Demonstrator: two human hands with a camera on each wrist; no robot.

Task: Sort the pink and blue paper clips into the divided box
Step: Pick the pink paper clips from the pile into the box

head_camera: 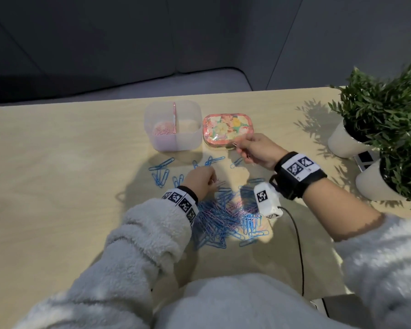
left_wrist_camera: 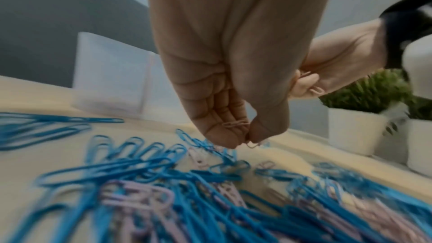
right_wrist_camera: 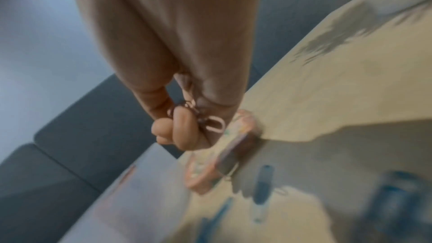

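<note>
Head view | step: you gather pink clips | left hand [head_camera: 199, 178] fingers pinch one at the pile [head_camera: 226, 217] | right hand [head_camera: 256, 148] fingers hold several | next: drop into divided box [head_camera: 173, 125], left compartment

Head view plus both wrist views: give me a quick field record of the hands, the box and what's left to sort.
left hand: low over the pile, pinching pink paper clips
right hand: raised over the floral lid, gripping pink clips
divided box: translucent, lid off; left compartment holds pink clips, right compartment looks empty
pile: mixed, mostly blue with pink, on the table in front of the person
loose blue clips: scattered between pile and box
potted plants: at the right edge
</note>
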